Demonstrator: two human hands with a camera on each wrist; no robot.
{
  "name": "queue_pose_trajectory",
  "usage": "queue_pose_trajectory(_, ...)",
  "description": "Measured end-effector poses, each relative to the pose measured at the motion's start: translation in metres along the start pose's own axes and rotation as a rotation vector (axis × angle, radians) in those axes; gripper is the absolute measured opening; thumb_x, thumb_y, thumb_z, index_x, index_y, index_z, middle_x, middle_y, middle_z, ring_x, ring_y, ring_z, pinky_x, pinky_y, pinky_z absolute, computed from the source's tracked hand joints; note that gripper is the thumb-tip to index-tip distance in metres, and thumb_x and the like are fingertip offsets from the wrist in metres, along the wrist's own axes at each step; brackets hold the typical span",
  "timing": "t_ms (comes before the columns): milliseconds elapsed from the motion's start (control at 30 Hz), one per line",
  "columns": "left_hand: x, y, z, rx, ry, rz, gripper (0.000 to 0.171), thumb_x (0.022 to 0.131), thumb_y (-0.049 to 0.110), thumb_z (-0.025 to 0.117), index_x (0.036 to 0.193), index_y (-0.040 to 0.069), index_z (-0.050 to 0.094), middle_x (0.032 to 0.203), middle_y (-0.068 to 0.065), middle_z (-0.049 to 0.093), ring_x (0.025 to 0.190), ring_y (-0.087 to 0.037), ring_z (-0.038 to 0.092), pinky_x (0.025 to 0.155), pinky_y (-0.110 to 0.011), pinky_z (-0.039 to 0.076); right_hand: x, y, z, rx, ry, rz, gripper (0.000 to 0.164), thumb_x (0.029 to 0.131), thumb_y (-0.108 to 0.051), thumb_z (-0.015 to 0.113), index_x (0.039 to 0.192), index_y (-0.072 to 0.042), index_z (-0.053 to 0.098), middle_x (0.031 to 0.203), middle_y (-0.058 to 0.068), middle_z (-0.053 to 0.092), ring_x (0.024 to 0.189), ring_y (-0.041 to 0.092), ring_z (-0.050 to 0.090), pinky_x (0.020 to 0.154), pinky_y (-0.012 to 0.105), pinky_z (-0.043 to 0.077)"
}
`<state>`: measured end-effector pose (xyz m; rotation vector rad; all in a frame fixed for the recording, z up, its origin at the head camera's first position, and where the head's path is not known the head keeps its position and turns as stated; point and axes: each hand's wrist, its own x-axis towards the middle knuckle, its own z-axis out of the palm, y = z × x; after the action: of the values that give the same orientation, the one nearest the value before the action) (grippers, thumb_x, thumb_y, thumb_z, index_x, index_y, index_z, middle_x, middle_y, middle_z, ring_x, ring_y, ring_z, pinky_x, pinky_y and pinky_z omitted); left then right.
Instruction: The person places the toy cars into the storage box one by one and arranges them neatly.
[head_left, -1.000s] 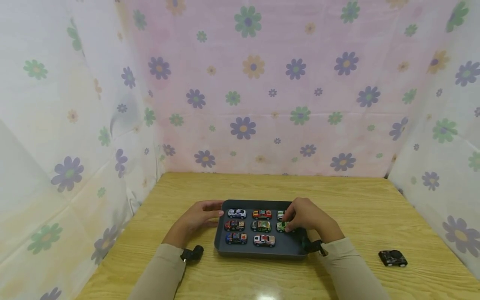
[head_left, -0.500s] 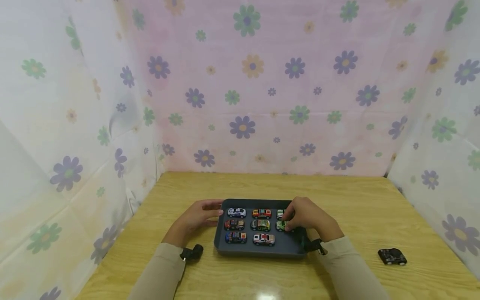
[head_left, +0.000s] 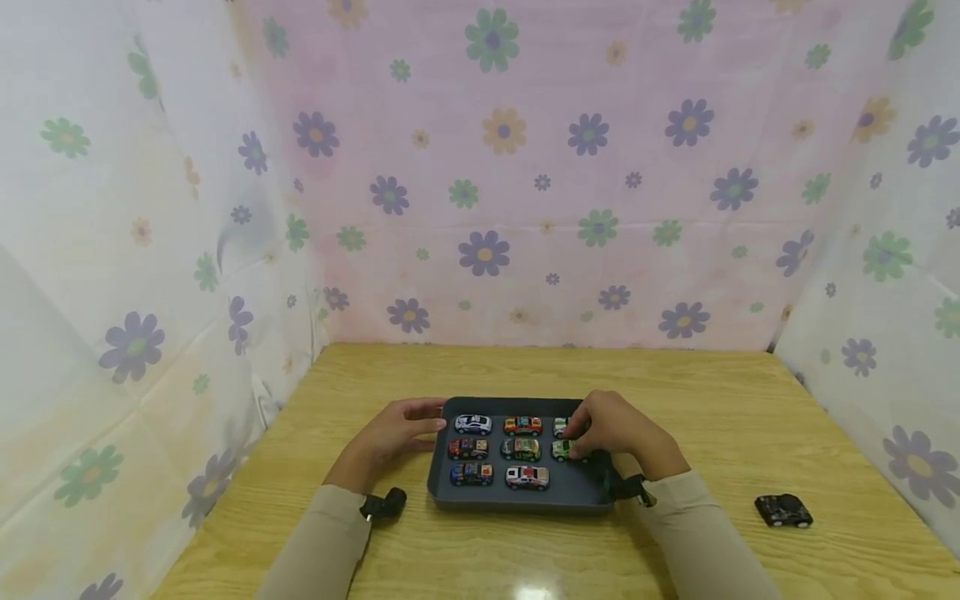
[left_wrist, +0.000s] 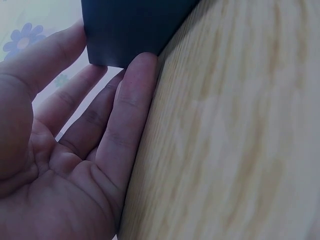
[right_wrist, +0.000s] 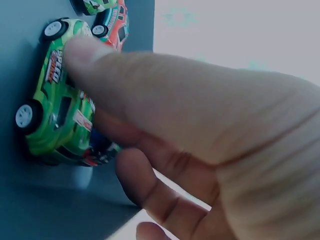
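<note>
A dark grey tray (head_left: 517, 506) lies on the table with toy cars set in rows. My right hand (head_left: 622, 429) reaches over its right end and pinches a green toy car (right_wrist: 60, 115) between thumb and fingers. In the right wrist view the thumb (right_wrist: 87, 52) lies along the car's upper side, and the fingertips behind it are partly hidden. Behind it, a green and white car (head_left: 560, 427) is half covered by the fingers. My left hand (head_left: 393, 433) rests at the tray's left end, extended fingers touching its wall (left_wrist: 125, 35) in the left wrist view.
Also in the tray are a white and blue car (head_left: 473, 425), an orange-red car (head_left: 522, 426), a white and red car (head_left: 527, 477) and several others. A black toy car (head_left: 783, 510) stands on the wooden table (head_left: 675, 542) at right. Flowered cloth walls enclose the back and sides.
</note>
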<state>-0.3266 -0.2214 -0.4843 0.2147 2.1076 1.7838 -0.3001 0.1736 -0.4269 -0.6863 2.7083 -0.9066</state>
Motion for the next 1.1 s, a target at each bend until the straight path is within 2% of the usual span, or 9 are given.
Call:
queue_pose_trajectory(267, -0.002, -0.003, 0.003, 0.003, -0.004, 0.007, 0.06, 0.095, 0.023, 0.078, 0.149, 0.013, 0.056, 0.148, -0.016, 0.057, 0.124, -0.029, 0.066, 0.095, -0.043, 0.062, -0.014, 0.007, -0.013, 0.029, 0.004, -0.094, 0.029, 0.087, -0.022, 0.085, 0.111, -0.007, 0.081, 0.105, 0.007, 0.079, 0.087, 0.012, 0.072, 0.074, 0.03, 0.062)
queue_pose_trajectory(567, -0.001, -0.001, 0.004, -0.008, -0.023, 0.022, 0.062, 0.094, 0.023, 0.078, 0.15, 0.01, 0.055, 0.147, -0.018, 0.058, 0.123, -0.029, 0.066, 0.096, -0.044, 0.062, -0.043, 0.02, -0.039, -0.091, 0.091, -0.02, 0.025, 0.089, -0.028, 0.083, 0.11, -0.015, 0.081, 0.107, -0.001, 0.077, 0.093, 0.015, 0.065, 0.074, 0.033, 0.058)
queue_pose_trajectory(800, -0.002, 0.0, 0.003, -0.005, 0.01, 0.009, 0.056, 0.097, 0.019, 0.076, 0.149, 0.012, 0.056, 0.146, -0.017, 0.058, 0.122, -0.028, 0.067, 0.094, -0.044, 0.062, -0.064, 0.032, -0.058, -0.157, 0.116, 0.002, 0.018, 0.091, -0.029, 0.081, 0.107, -0.019, 0.081, 0.106, 0.001, 0.077, 0.091, 0.013, 0.064, 0.075, 0.033, 0.057)
queue_pose_trajectory(1100, 0.002, -0.001, 0.001, -0.025, -0.008, 0.017, 0.062, 0.094, 0.022, 0.079, 0.149, 0.01, 0.055, 0.149, -0.017, 0.057, 0.125, -0.028, 0.065, 0.095, -0.044, 0.062, -0.107, 0.057, -0.075, -0.172, 0.11, 0.011, 0.03, 0.091, -0.042, 0.079, 0.111, -0.019, 0.08, 0.102, -0.007, 0.075, 0.089, 0.006, 0.065, 0.069, 0.026, 0.056)
